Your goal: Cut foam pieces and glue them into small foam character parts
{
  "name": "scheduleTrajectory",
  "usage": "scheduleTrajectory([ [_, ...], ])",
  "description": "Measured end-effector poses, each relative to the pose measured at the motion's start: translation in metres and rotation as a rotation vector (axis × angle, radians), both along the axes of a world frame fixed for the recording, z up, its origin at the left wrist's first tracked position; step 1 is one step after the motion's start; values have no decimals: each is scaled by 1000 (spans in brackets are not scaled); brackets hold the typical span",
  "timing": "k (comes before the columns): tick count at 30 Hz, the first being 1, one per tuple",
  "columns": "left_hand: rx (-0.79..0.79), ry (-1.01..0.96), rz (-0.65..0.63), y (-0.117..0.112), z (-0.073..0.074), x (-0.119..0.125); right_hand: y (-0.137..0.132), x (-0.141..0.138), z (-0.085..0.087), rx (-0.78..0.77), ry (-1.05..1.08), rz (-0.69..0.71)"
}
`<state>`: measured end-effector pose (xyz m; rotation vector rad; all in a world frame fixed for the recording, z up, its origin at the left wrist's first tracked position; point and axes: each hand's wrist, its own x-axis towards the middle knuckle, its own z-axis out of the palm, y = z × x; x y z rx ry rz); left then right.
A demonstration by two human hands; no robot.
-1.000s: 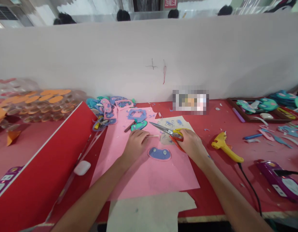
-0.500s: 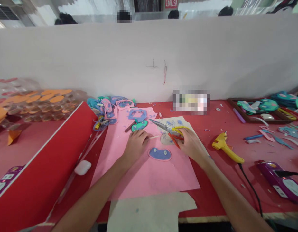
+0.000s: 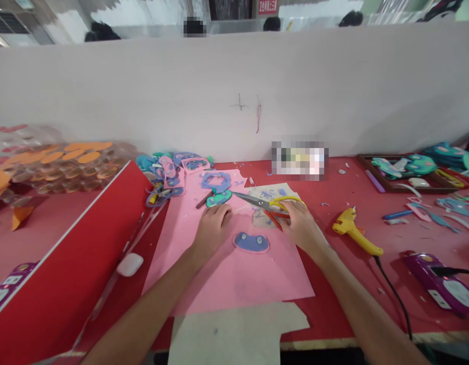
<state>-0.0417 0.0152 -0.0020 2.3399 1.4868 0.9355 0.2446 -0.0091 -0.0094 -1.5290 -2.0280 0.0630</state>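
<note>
My right hand (image 3: 301, 223) grips a pair of scissors (image 3: 256, 201) with one yellow and one orange-red handle; the blades point left towards my other hand. My left hand (image 3: 213, 225) is closed at the fingertips on a thin pale strip (image 3: 240, 209), which sticks out to the right just below the blades. Both hands are over a pink foam sheet (image 3: 204, 284). Between them and nearer to me lies a blue shape with a pink border and two pale dots (image 3: 251, 242). A green cut piece (image 3: 219, 198) and a blue cut-out frame (image 3: 216, 181) lie beyond my left hand.
A yellow glue gun (image 3: 356, 233) with a black cord lies to the right, near a purple device (image 3: 439, 284). Farther right is a brown tray (image 3: 394, 187) of foam pieces. A red panel (image 3: 78, 258) leans at left; a white partition (image 3: 162, 91) stands behind.
The scissors have turned slightly, their handles spread a little wider and the tip lower. The pale strip in my left hand has tilted up towards the blades.
</note>
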Motion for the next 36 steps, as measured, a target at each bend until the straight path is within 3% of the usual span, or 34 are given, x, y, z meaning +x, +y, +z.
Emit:
scheduleTrajectory([
  [14,-47,-108,15,-4,3,0,0,0,1,-9,54,14],
  [21,-11,-72,-16,-6,2,1,-3,0,16,29,303,-102],
  [24,71,-4,-113,-6,-1,2,-7,-6,22,-123,430,-9],
  [28,217,77,-304,-9,0,6,-14,-23,22,-353,508,241],
  [31,265,110,-386,-12,4,8,-20,-34,19,-398,477,344],
  [36,305,81,-401,-14,7,8,-24,-39,22,-366,395,405],
])
